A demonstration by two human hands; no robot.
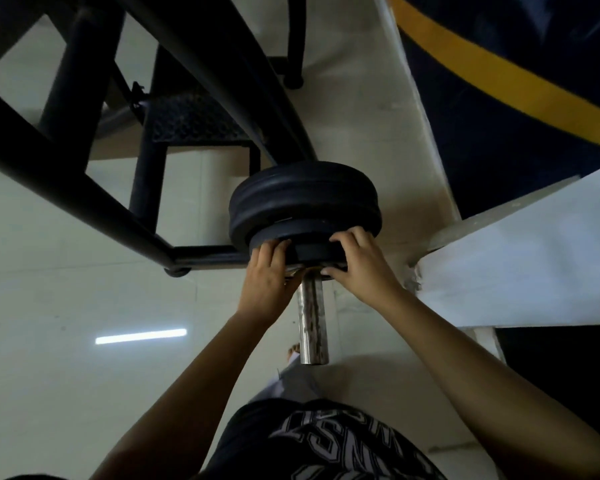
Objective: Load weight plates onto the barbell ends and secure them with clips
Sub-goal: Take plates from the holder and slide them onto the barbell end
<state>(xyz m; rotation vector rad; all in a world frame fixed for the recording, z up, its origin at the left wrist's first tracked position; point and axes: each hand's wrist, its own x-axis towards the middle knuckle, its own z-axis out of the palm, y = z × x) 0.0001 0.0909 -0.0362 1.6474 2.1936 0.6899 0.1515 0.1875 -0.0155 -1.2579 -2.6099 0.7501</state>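
Poking toward the person, the steel bar end carries no clip. Past it, the left hand and right hand curl their fingers round opposite edges of the small plate, which sits close against the bigger plates beside the black rack. Fingertips could get pinched between plates, and with no clip the stack may slide off

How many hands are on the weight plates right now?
2. The left hand grips the left edge of the smallest, outermost weight plate on the barbell sleeve; the right hand grips its right edge.
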